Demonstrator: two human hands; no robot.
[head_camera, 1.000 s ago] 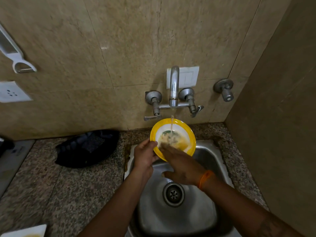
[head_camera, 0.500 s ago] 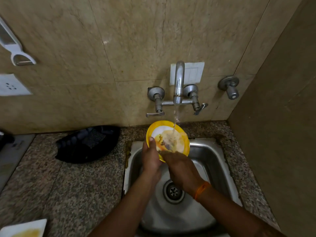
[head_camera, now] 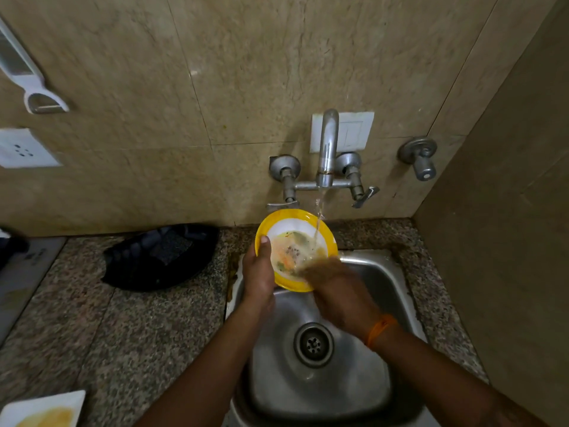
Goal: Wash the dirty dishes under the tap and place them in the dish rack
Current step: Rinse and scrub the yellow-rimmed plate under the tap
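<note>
**Plate under the running tap**

Here, my two forearms reach in from the bottom edge over the steel sink (head_camera: pixel 397 291), the biggest thing before me besides the speckled granite counter (head_camera: pixel 129 328) around it. My left hand (head_camera: pixel 258 272) comes up on the left of the yellow-rimmed plate (head_camera: pixel 278 221) and grips its rim, thumb lying across the inner face and the other fingers hidden behind. The plate is tilted up toward me above the sink's back-left corner, its white centre smeared with orange and green food. My right hand (head_camera: pixel 335 288) lies over the plate's lower right part; it is blurred, so I cannot tell how its fingers are set or whether they hold anything. An orange thread band (head_camera: pixel 380 329) circles that wrist.

Water falls from the tap (head_camera: pixel 328 143) on the tiled wall and strikes the plate's right side. The drain (head_camera: pixel 313 344) sits below my hands. On the counter to the left lies a black tray (head_camera: pixel 160 257), well apart from the sink. A white dish with a yellow stain (head_camera: pixel 43 409) shows at the bottom left corner.
</note>
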